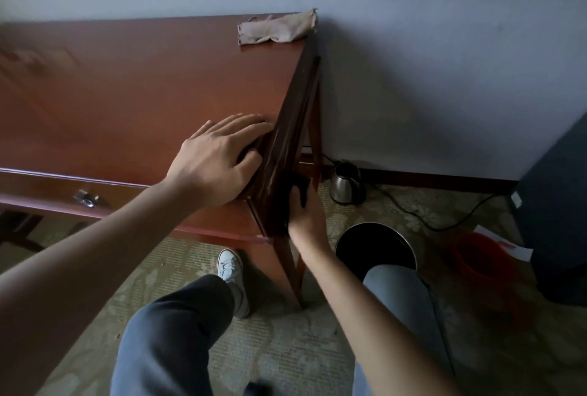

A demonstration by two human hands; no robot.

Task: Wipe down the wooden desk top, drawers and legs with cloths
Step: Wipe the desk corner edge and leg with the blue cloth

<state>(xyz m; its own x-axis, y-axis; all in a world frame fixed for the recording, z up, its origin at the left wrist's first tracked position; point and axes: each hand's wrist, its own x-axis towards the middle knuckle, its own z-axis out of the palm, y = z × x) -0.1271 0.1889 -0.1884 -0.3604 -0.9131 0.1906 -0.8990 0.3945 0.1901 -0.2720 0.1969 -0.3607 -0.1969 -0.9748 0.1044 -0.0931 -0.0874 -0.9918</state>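
Note:
The reddish wooden desk (143,84) fills the left of the head view, its right end panel (286,154) facing me. My left hand (219,157) rests flat on the top at the front right corner, fingers straight. My right hand (306,214) grips a dark cloth (300,187) and presses it against the side panel just below the top. A beige cloth (279,27) lies crumpled at the desk's back right corner. The front drawer (63,192) with its metal handle (86,198) is slightly open. The front right leg (290,268) runs down to the carpet.
A steel kettle (346,184) stands on the floor by the wall, its cable trailing right. A round black bin (376,249) sits beside my right knee. A red bucket (482,256) and a dark cabinet (559,211) are at the right. My white shoe (232,271) is near the desk leg.

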